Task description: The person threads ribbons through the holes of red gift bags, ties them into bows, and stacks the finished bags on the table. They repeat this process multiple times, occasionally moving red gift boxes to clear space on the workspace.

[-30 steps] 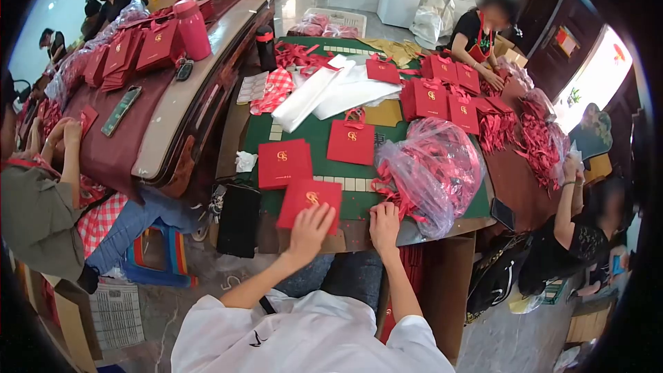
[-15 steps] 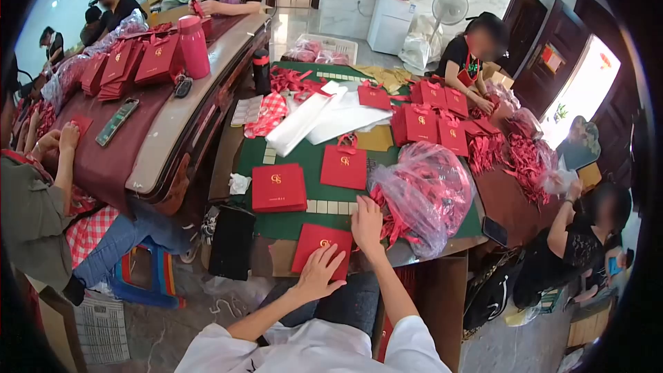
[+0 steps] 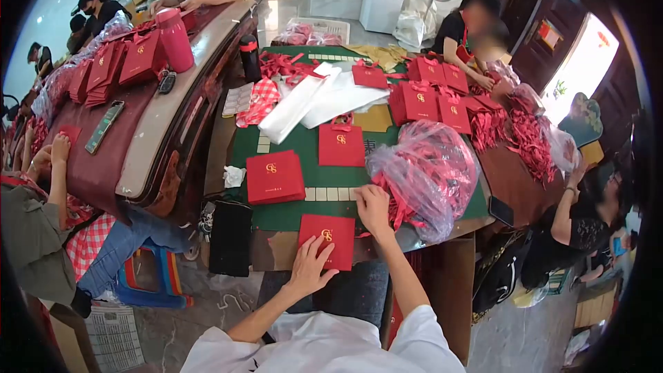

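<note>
My left hand [image 3: 312,264] lies with spread fingers on a flat red paper bag [image 3: 338,229] with a gold logo, at the table's near edge. To the right and slightly farther off, my right hand [image 3: 373,208] has bent fingers close together; whether anything is between them I cannot make out. Beside it sits a clear plastic bag [image 3: 442,166] full of red ribbons [image 3: 402,213]. A stack of red paper bags [image 3: 275,178] stands to the left. Another red bag with a ribbon handle [image 3: 341,146] lies beyond my hands.
White tiles [image 3: 324,194] line the green tabletop. A black pouch [image 3: 231,238] lies at left, a phone [image 3: 501,212] at right. White sheets [image 3: 304,107] and a black bottle [image 3: 249,59] are farther back. Other people sit around, one [image 3: 456,45] handling ribbons.
The view has shifted slightly. The red bag under my left hand now lies straighter. My right hand's fingers are more bent, still beside the ribbon bag.
</note>
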A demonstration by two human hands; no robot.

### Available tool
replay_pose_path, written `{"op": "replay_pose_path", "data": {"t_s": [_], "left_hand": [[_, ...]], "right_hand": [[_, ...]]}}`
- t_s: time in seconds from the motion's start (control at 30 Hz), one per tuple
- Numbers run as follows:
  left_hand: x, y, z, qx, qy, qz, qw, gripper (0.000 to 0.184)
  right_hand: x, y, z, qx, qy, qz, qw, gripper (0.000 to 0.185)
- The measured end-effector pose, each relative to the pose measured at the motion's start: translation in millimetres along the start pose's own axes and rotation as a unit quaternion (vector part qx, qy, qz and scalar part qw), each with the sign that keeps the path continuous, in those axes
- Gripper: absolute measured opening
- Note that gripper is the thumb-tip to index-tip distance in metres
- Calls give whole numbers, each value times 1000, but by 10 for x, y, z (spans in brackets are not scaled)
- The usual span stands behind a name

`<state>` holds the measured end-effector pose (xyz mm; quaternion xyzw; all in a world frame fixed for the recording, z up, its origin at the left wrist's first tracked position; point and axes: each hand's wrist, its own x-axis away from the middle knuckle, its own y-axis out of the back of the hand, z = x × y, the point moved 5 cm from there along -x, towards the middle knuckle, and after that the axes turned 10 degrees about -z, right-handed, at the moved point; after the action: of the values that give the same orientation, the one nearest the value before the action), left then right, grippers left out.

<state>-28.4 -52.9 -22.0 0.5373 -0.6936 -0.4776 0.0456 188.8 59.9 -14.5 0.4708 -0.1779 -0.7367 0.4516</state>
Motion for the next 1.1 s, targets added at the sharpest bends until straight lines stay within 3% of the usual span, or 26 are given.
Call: {"op": "replay_pose_path", "data": {"t_s": [0.1, 0.2, 0.37, 0.53, 0.6, 0.67, 0.73, 0.83, 1.1], "left_hand": [[6, 39, -8, 2, 2, -1, 1000, 70], [-52, 102, -28, 18, 5, -1, 1000, 67], [-453, 99, 69, 49, 22, -37, 998, 60], [-766, -49, 187, -18, -13, -62, 998, 60], [-771, -153, 221, -36, 6, 17, 999, 61], [-786, -125, 182, -34, 7, 12, 999, 59], [-829, -47, 123, -34, 11, 7, 999, 58], [-889, 25, 79, -29, 29, 19, 999, 56], [-813, -4, 124, 76, 73, 1, 994, 29]], "right_hand": [[377, 426, 145, 20, 4, 25, 999, 11], [704, 618, 272, -28, 39, 48, 998, 14], [846, 632, 340, -12, 72, 7, 997, 13], [798, 653, 374, -18, -1, 19, 1000, 10], [737, 689, 488, -29, -18, 23, 999, 10], [704, 655, 582, -40, -37, 27, 998, 9], [705, 551, 585, -144, -127, 30, 981, 10], [713, 435, 604, -121, -123, 36, 984, 12], [713, 431, 669, -150, -179, 36, 972, 12]]}}
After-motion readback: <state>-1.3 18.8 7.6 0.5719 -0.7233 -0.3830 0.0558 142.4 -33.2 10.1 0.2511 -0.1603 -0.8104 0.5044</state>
